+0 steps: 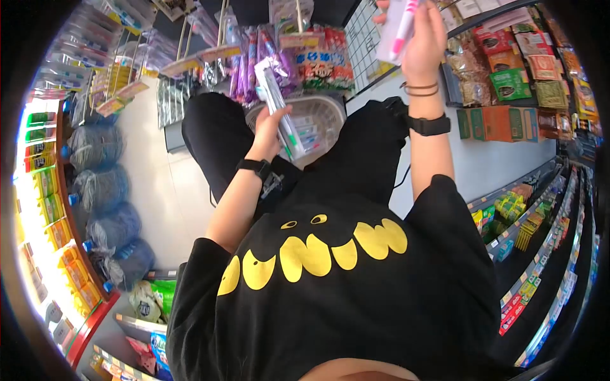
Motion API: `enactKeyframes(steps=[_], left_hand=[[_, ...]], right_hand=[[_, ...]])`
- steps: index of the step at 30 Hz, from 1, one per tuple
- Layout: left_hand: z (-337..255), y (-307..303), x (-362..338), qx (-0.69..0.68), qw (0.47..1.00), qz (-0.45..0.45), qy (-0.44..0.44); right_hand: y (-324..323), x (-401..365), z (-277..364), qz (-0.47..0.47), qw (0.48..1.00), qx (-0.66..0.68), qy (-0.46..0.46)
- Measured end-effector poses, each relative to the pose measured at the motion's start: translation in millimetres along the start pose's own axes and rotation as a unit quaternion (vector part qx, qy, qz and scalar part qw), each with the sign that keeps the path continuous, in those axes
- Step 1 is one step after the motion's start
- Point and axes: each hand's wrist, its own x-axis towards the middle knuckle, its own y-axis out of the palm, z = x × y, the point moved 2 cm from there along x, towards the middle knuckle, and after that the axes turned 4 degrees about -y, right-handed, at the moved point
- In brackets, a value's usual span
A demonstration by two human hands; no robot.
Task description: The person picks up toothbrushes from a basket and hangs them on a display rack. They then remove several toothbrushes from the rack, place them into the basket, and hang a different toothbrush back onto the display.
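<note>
My left hand (270,130) grips a long clear pack of slim white and green items (278,105), tilted over a white plastic basket (327,114) that rests between my knees. Several similar packs lie in the basket. My right hand (424,46) is raised high at the top of the view, closed on a white pack with a pink item (398,25), close to the wire rack and shelf edge. Black watches sit on both wrists. My black shirt with a yellow face print fills the lower middle.
Peg hooks with hanging packets (318,57) are straight ahead above the basket. Snack boxes fill the shelves on the right (515,82). Large netted water bottles (101,190) line the floor at left beside a lit drinks shelf (44,190). Pale floor lies between.
</note>
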Motion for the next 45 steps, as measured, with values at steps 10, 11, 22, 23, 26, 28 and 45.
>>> enactKeyframes(steps=[10,11,22,23,26,28,45], left_hand=[[-8,-47,10,-0.192,0.978,-0.072,0.036],[-7,-55,12,-0.207,0.974,-0.084,0.023],[-7,-72,1,-0.233,0.964,-0.118,0.042],[-5,-72,2,-0.232,0.965,-0.117,0.038],[-7,-61,8,-0.237,0.964,-0.113,0.034],[-5,-57,8,-0.224,0.971,-0.083,0.017],[7,-39,13,-0.18,0.98,-0.075,-0.03]], right_hand=[[0,17,19,0.026,0.999,-0.019,-0.032],[0,19,19,0.033,0.999,-0.028,-0.026],[0,31,-3,-0.006,1.0,-0.015,-0.016],[0,31,-5,-0.007,1.0,-0.016,-0.016],[1,39,-5,-0.017,0.999,0.041,-0.003],[-1,35,-1,-0.024,0.999,-0.008,0.03],[-18,79,-55,-0.028,0.99,-0.134,0.028]])
